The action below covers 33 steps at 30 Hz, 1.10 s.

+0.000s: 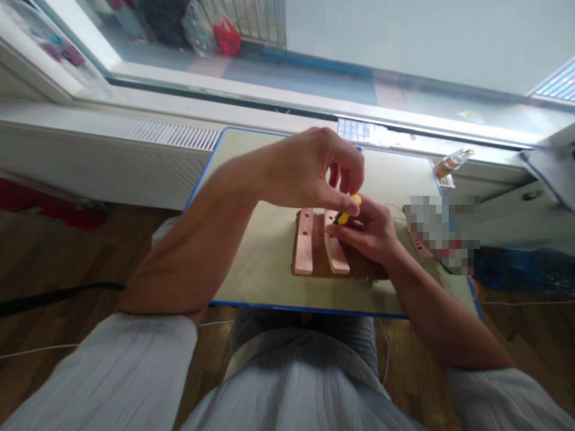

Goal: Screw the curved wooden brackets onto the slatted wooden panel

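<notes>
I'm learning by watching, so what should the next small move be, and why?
Probably a slight, gentle twist of the yellow-and-black tool by the left hand: that hand pinches the tool, while the right hand sits close by its dark end, over the right-hand pale strip. I can't see whether the tip is seated.

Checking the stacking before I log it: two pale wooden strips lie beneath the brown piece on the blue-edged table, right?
Not quite: the two pale wooden strips lie on top of the brown piece, not beneath it, on the blue-edged table; the head view shows this.
</notes>
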### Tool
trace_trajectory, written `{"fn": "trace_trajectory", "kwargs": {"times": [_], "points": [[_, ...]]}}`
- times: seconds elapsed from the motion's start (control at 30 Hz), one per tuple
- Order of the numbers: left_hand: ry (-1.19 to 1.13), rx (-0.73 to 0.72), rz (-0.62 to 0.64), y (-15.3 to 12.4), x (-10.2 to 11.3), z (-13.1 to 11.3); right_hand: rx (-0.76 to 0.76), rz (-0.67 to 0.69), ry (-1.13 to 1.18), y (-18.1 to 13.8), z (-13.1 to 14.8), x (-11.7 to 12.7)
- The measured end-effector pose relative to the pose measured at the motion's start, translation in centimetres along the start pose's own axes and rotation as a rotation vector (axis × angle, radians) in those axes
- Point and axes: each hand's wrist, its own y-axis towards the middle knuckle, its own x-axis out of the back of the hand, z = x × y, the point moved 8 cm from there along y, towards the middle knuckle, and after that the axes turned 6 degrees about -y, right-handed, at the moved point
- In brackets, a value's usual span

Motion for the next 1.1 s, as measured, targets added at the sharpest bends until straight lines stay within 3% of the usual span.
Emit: {"fn": "trace_trajectory", "kwargs": {"times": [0.47, 0.87, 1.1], "points": [[-0.046, -0.067, 0.028, 0.1, 0.0, -0.3, 0.071, 0.038, -0.07, 0.2, 1.7, 0.6], [-0.064, -0.086, 0.038, 0.0, -0.1, -1.1, 0.038, 0.001, -0.007, -0.1, 0.1, 0.3], [-0.034, -0.014, 0.047, 0.1, -0.3, -0.1, 0.055, -0.027, -0.006, 0.2, 1.1, 0.2]]}}
